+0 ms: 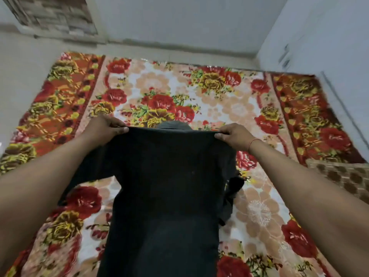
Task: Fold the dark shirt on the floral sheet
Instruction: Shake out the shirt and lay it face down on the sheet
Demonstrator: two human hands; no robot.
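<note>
The dark shirt (pixel 167 186) hangs stretched out in front of me above the floral sheet (pixel 257 212), its body running down to the bottom edge of the view. My left hand (pixel 104 127) pinches its left shoulder. My right hand (pixel 232 135), with a thin red thread at the wrist, pinches the right shoulder. The collar peeks out behind the top edge between my hands. One sleeve hangs down at each side, the right one crumpled. The sheet has red and yellow roses on a cream middle with orange borders.
The sheet covers a mattress that runs back to a pale wall (pixel 179 21). A brick-patterned panel (pixel 54 15) is at the upper left. A brown checked cloth (pixel 343 176) lies at the right edge. Pale floor (pixel 24 72) lies to the left.
</note>
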